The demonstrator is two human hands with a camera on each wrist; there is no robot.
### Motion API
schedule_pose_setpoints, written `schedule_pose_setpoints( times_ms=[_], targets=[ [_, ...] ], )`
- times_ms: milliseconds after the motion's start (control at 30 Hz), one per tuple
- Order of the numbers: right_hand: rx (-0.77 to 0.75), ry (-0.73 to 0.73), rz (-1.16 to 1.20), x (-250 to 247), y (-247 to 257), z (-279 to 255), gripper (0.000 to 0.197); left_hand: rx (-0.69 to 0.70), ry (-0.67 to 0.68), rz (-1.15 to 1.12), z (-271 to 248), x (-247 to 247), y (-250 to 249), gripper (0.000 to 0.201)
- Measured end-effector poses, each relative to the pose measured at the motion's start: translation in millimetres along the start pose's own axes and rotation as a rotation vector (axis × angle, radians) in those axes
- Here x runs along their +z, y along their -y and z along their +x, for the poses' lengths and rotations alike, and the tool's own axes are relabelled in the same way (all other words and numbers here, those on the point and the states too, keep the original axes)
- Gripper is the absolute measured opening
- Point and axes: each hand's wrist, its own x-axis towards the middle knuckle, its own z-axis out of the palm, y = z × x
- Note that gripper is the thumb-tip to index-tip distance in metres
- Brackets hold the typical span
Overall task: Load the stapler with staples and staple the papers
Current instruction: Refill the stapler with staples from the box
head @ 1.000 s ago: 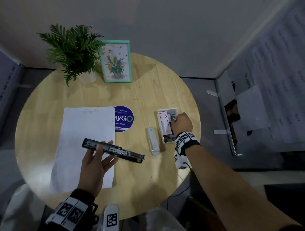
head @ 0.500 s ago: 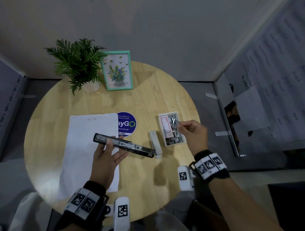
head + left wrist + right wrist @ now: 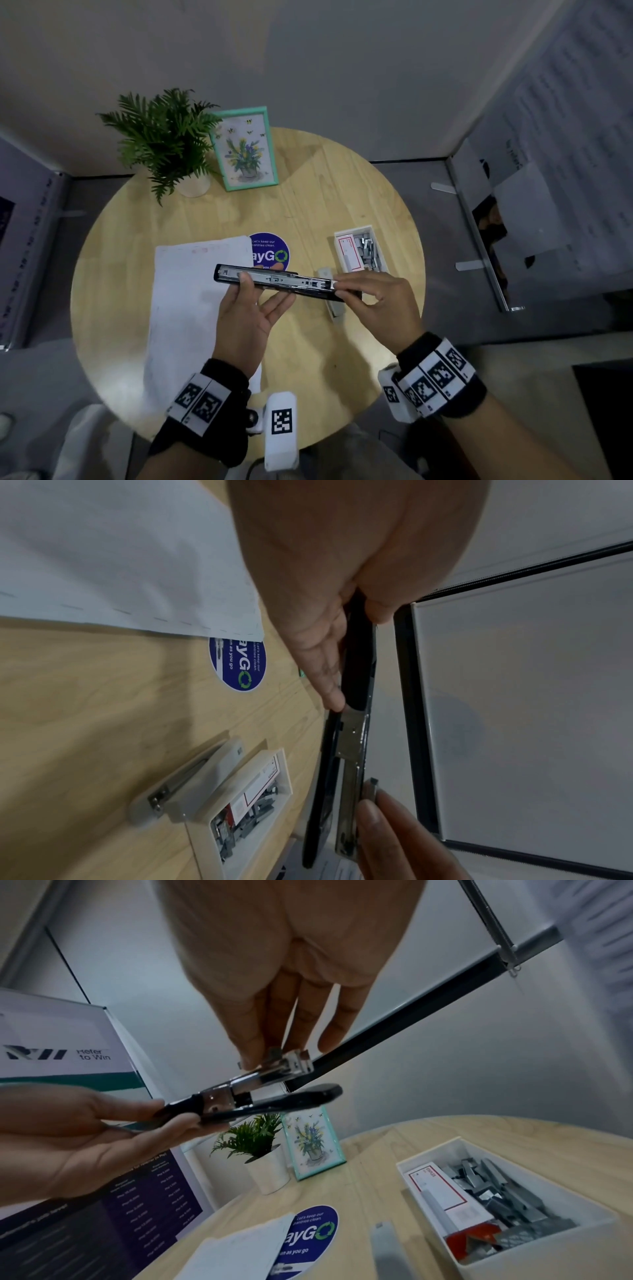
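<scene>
My left hand holds the opened black stapler above the table, thumb on top and fingers beneath. Its metal magazine faces up. My right hand pinches a short strip of staples at the magazine's right end. In the left wrist view the staple strip touches the end of the channel. The white papers lie flat on the table under my left hand. A white box of loose staples sits on the right.
The table is round and wooden. A small white stapler lies beside the box, partly behind my right hand. A potted plant and a framed picture stand at the back. A blue sticker lies beside the papers.
My right hand left the staple box with a strip and came across to the stapler's right end. My left hand raised the stapler and shifted it right.
</scene>
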Motion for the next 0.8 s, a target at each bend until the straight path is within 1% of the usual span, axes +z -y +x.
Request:
schedule_pose_setpoints(
  times_ms=[133, 400, 600, 667, 800],
  targets=[
    [-0.016, 0.008, -0.021, 3.5, 1.7, 2.7, 0.011, -0.004, 0.004, -0.005, -0.2, 0.3, -1.5, 0.046],
    [-0.062, 0.045, -0.112, 8.4, 3.2, 8.9, 0.014, -0.003, 0.008, -0.006, 1.3, -1.8, -5.2, 0.042],
    [-0.066, 0.054, -0.111, 11.6, -0.1, 9.4, 0.014, -0.005, 0.014, -0.022, 2.5, -3.6, -5.8, 0.034],
    [-0.023, 0.075, -0.04, 10.8, 0.0, 10.6, 0.014, -0.006, 0.021, -0.026, 3.0, -4.8, -5.9, 0.033],
    [0.19, 0.097, 0.168, 7.5, 0.4, 15.9, 0.012, -0.002, 0.037, -0.026, 4.0, -5.9, -6.9, 0.033]
  ],
)
